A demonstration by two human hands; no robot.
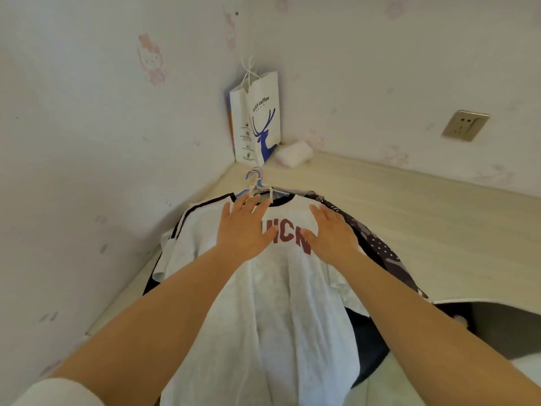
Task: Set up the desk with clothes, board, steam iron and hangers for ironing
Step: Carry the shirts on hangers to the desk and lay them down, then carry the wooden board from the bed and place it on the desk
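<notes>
— Where's the shirt?
— White shirt [272, 291] lies on the desk [439, 230], hangers [257, 186] at its collar, 12 o'clock.
— Hands?
— My left hand [244, 227] and right hand [332, 232] press flat on it, fingers spread, gripping nothing.

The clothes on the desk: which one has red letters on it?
The white T-shirt on top of the pile, under both hands, has the red letters across its chest. The dark garment sticking out beneath it on the right has pale dots, not letters.
</notes>
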